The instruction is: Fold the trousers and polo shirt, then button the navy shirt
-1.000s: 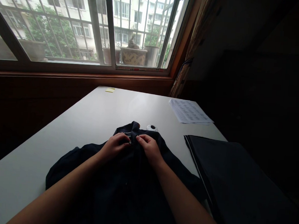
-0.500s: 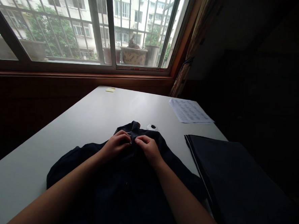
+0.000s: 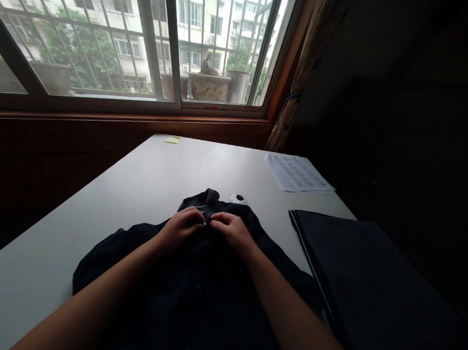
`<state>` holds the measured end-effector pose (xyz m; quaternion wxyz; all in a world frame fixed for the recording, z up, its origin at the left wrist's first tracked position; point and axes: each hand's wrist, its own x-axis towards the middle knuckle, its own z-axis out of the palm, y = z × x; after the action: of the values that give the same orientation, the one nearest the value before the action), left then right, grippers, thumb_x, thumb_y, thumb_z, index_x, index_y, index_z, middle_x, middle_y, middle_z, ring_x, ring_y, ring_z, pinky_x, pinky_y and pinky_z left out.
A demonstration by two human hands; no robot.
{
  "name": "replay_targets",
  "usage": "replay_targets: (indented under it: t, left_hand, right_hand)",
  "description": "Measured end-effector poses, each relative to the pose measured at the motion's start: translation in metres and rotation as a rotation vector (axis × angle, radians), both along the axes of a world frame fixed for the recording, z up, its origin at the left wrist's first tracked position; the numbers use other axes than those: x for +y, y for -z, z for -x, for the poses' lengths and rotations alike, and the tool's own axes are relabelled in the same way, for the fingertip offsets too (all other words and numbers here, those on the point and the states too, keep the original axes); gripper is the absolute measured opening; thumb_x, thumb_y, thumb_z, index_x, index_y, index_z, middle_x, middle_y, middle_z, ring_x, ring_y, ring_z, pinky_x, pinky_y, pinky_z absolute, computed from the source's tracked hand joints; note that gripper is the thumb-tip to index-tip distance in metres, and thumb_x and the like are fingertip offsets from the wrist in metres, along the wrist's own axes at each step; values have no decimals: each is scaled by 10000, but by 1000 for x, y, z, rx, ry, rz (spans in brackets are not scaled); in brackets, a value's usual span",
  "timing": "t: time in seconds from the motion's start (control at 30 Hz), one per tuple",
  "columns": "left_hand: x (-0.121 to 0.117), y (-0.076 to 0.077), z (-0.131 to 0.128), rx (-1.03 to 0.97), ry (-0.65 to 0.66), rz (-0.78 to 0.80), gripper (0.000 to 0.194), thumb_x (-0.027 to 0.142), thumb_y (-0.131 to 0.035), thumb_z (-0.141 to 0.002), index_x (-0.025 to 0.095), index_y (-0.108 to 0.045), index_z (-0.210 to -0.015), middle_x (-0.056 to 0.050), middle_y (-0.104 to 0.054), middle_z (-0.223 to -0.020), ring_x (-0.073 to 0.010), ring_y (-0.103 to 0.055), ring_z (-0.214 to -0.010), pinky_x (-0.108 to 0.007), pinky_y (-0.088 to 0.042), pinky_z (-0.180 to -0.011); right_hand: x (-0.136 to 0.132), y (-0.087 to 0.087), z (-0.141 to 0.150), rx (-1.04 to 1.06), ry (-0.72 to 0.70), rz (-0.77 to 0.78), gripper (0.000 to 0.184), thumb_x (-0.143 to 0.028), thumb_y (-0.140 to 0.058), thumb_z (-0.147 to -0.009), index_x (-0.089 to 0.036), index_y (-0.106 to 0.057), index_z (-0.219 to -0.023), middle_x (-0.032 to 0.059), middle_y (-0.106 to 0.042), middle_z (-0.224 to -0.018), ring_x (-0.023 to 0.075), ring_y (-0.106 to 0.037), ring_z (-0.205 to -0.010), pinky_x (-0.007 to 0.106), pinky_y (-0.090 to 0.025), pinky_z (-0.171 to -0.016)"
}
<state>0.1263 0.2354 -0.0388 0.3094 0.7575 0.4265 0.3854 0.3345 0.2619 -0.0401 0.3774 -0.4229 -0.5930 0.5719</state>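
A dark navy shirt (image 3: 207, 289) lies spread front side up on the white table, its collar (image 3: 195, 199) at the far end. Just below the collar, my left hand (image 3: 184, 226) pinches the shirt's front edge, with a small pale spot, perhaps a button, at the fingertips. My right hand (image 3: 232, 230) faces it from the other side, thumb and forefinger closed on the facing edge of the cloth. The two sets of fingertips almost meet. What exactly lies between the fingers is too small and dark to make out.
Beyond the collar sits a round white item with a dark centre (image 3: 239, 199). Folded dark cloth (image 3: 362, 278) lies on the right of the table (image 3: 109, 194). Printed sheets (image 3: 299, 175) and yellow sticky notes (image 3: 172, 139) are near the far edge, below a barred window (image 3: 174, 44).
Both hands stay almost in place. The right fingers have shifted very slightly left and the left fingers a little lower, showing more of the pale line inside the collar.
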Motion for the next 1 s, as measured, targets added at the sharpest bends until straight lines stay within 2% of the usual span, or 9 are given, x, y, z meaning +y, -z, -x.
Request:
replay_targets:
  t: [0.27,0.5,0.67,0.87,1.0]
  left_hand:
    - [2,4,1,-13,20,-30,96,276,-660,-896,195,-687,-941,-67,-627,-1011,-201,-621,-956,-345,-500,-890]
    - [2,3,1,27,24,-15,87,268,-668,-892,198,-693,-938,-60,-641,-986,-199,-626,-930,-337,-506,-868]
    - [2,3,1,17,21,-8,94,266,-672,-889,195,-699,-945,-63,-639,-1000,-198,-631,-933,-339,-514,-874]
    - [3,5,0,-15,53,-1,86,245,-676,-885,191,-699,-948,-74,-658,-1043,-209,-642,-995,-361,-521,-929]
    - [5,6,1,13,63,30,101,255,-685,-877,186,-705,-948,-99,-668,-1161,-239,-627,-1110,-393,-504,-993]
  right_hand:
    - [2,0,0,0,-63,98,204,-244,-702,-671,-157,-709,-855,-14,-667,-727,123,-567,-629,268,-442,-663]
    - [3,-3,0,19,-95,166,142,-189,-683,-635,-155,-678,-774,-35,-613,-612,117,-544,-600,253,-414,-634]
    - [3,-4,-1,12,-121,167,92,-169,-659,-628,-155,-661,-719,-32,-611,-605,114,-533,-597,251,-405,-637]
    - [3,-4,-1,-20,-133,149,65,-150,-646,-626,-155,-661,-690,-24,-621,-613,124,-544,-619,257,-407,-646]
    - [3,-3,-1,-29,-121,132,82,-156,-659,-632,-154,-685,-710,-23,-628,-631,129,-552,-635,262,-414,-660]
